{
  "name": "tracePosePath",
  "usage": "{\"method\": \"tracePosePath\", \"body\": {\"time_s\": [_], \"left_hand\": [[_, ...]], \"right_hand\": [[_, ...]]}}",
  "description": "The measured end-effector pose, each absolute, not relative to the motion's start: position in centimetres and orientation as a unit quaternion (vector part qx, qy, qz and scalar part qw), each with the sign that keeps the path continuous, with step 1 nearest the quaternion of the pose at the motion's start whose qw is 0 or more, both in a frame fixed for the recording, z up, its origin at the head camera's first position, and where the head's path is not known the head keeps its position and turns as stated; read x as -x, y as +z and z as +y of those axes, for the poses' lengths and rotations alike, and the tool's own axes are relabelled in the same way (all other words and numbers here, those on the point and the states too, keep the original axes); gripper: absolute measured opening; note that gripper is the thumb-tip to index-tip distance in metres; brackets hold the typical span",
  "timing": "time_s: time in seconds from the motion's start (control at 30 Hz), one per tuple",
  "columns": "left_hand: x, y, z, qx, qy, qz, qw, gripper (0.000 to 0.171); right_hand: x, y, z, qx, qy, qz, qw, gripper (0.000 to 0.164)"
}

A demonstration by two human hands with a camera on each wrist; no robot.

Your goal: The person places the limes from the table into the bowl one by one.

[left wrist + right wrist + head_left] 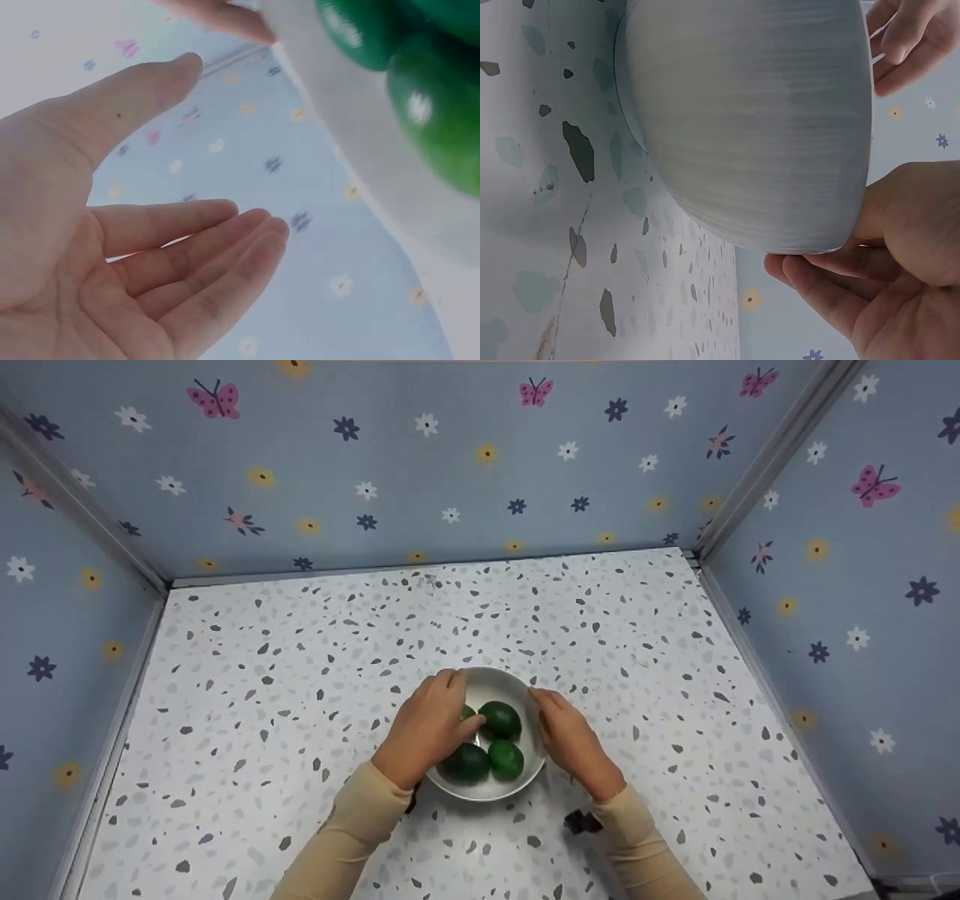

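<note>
A pale bowl [487, 793] stands on the speckled tabletop with several glossy green fruits inside, their exact kind unclear. Among them are a dark one [500, 721] at the back and a lighter one [506, 760] at the front. My left hand [429, 725] hovers over the bowl's left side, partly hiding the fruits there. In the left wrist view its fingers [202, 277] are extended and the palm holds nothing. My right hand [571, 741] is at the bowl's right side; the right wrist view shows its fingers [832, 292] against the outer wall and holding the rim.
The white speckled tabletop [300, 660] spreads around the bowl. Blue panels with flowers and butterflies, such as the back wall [420, 465] and the right wall [847, 585], enclose it. A small dark object [583, 822] shows beside the right wrist.
</note>
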State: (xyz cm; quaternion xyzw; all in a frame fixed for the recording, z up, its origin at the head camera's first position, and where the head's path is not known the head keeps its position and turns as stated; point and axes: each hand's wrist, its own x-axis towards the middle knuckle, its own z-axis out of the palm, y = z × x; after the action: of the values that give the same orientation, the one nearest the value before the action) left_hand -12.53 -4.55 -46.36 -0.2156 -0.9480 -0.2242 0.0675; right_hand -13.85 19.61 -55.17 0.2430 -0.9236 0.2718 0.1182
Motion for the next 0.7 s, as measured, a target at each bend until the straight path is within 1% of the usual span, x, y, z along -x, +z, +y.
{"method": "tracePosePath", "body": {"time_s": [0.13, 0.27, 0.5, 0.7], "left_hand": [[10.8, -45.6, -5.8, 0.203, -0.225, -0.946, 0.116, 0.062], [9.3, -45.3, -7.2, 0.185, -0.215, -0.948, 0.142, 0.067], [7.3, -45.7, -9.8, 0.132, -0.218, -0.956, 0.145, 0.072], [6.5, -47.0, -11.7, 0.098, -0.234, -0.956, 0.145, 0.073]], "right_hand": [[13.9, -55.1, 19.6, -0.239, 0.271, -0.925, 0.118, 0.039], [13.8, -55.2, 19.6, -0.242, 0.272, -0.923, 0.122, 0.039], [13.7, -55.5, 19.6, -0.266, 0.267, -0.914, 0.150, 0.039], [13.8, -55.4, 19.6, -0.260, 0.267, -0.918, 0.138, 0.040]]}}
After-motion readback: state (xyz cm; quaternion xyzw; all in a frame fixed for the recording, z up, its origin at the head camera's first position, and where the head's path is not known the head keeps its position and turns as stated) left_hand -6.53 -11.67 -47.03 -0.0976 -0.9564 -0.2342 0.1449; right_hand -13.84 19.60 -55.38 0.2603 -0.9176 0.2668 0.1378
